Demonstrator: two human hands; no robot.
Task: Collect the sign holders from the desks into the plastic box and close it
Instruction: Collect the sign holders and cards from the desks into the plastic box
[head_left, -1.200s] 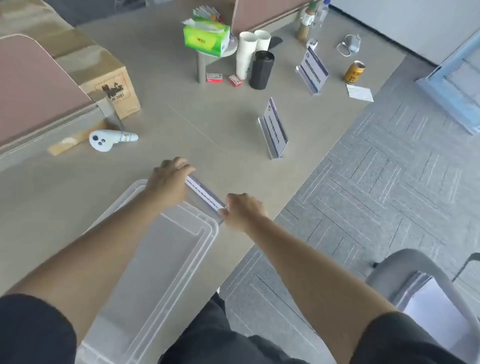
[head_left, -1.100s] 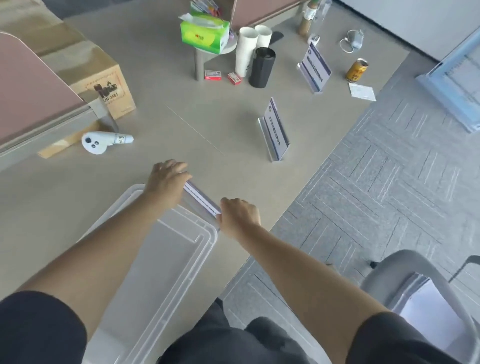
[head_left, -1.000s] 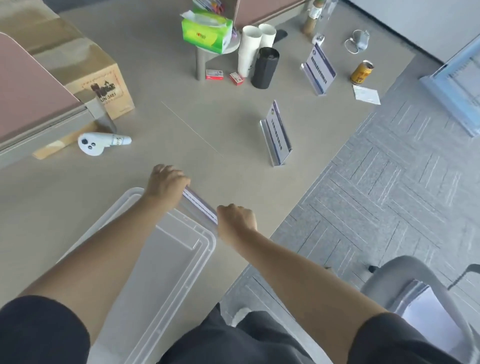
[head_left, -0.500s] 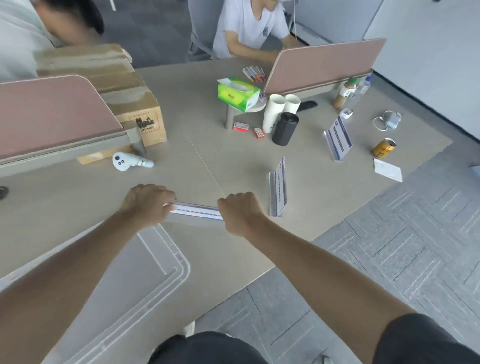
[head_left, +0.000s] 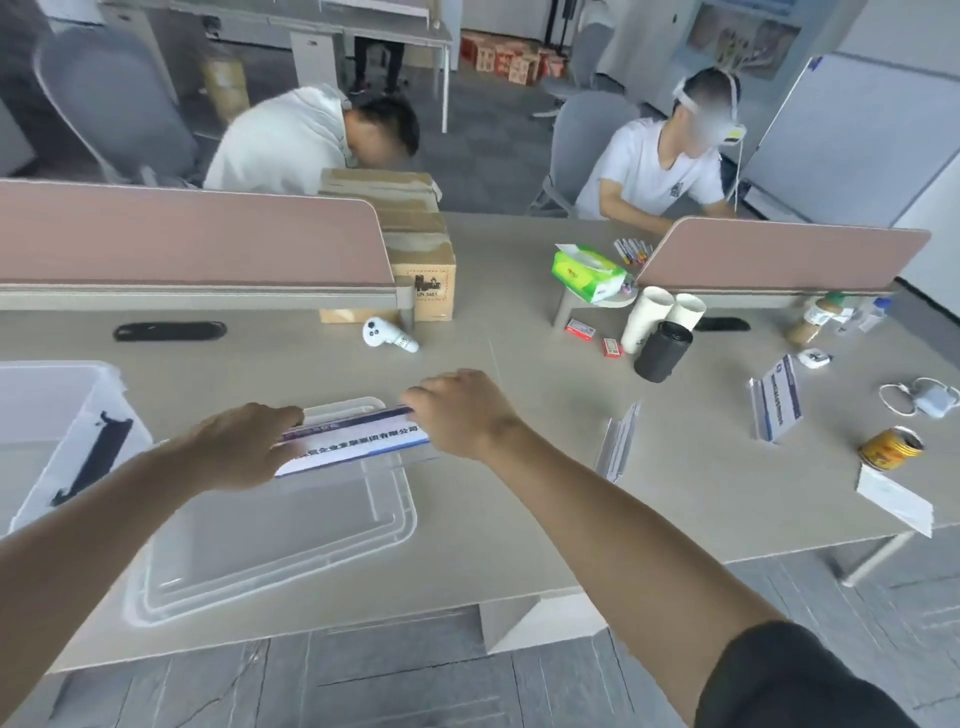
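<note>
Above the lid (head_left: 270, 535), both hands (left hand (head_left: 244, 447), right hand (head_left: 457, 413)) grip one sign holder (head_left: 358, 441).

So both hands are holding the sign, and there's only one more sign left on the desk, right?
Not quite. The head view shows two more on the desk: a nearer sign holder beside the right hand and a farther sign holder by the yellow can. The left hand and the right hand do grip the sign between them.
</note>
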